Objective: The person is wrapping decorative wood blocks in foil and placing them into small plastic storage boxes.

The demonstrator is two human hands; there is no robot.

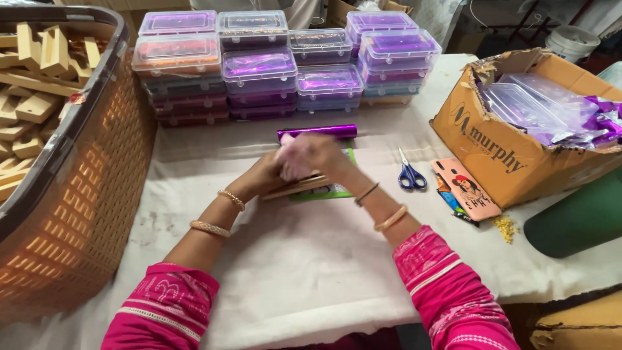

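wooden piece looked light and stiff, easiest gripped by its ends; left hand pinned it on the worktop, right hand clutched a pink cloth.

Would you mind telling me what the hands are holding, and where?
Both hands, left hand and right hand, hold a wooden piece near its middle; the exact grip is blurred.

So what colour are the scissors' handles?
Blue, clearest in the head view: scissors on the white cloth.
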